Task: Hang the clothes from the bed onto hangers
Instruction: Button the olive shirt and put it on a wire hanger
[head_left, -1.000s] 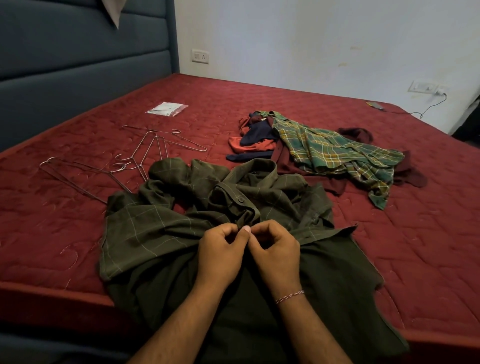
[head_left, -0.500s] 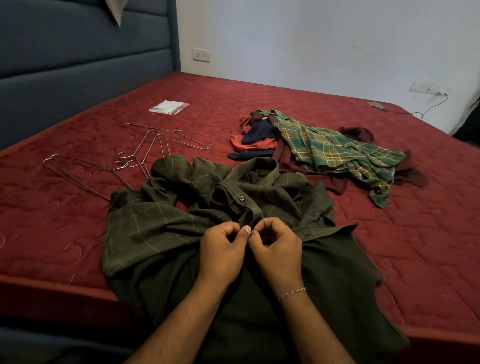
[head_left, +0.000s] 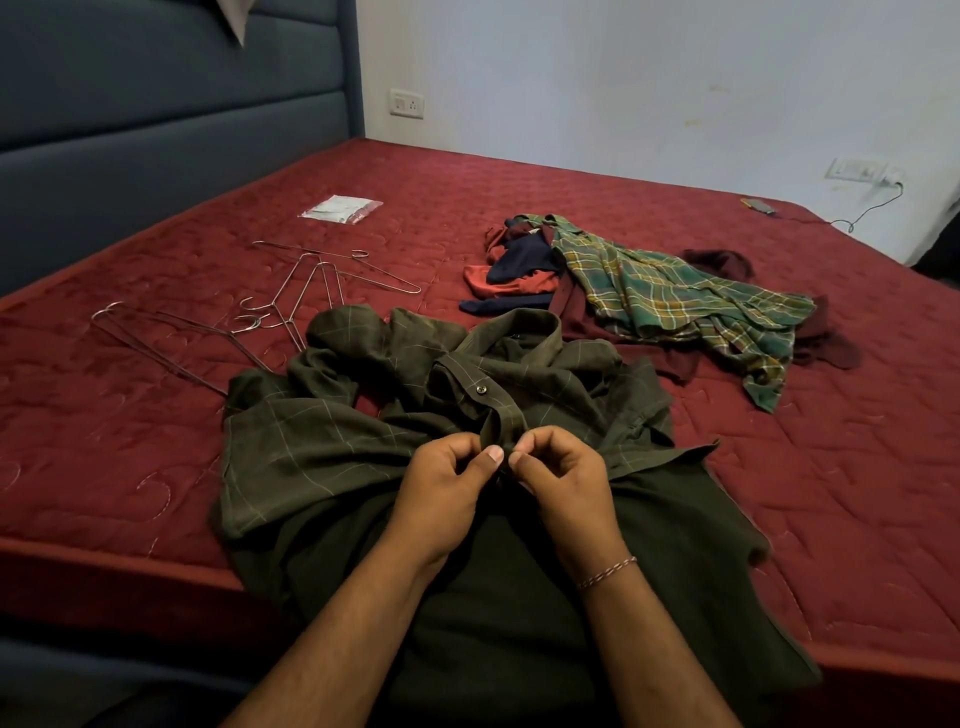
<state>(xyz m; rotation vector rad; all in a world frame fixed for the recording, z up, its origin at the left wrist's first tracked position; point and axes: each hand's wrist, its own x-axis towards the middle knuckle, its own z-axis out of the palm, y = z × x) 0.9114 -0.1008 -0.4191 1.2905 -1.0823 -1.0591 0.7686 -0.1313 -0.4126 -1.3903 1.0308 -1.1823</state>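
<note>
Two hands, left (head_left: 441, 488) and right (head_left: 563, 480), together, pinching olive shirt (head_left: 322, 457) placket beneath them

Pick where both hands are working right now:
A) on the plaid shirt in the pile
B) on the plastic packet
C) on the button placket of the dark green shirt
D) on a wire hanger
C: the left hand and right hand both pinch the placket of the dark green shirt, below its visible button.
</note>
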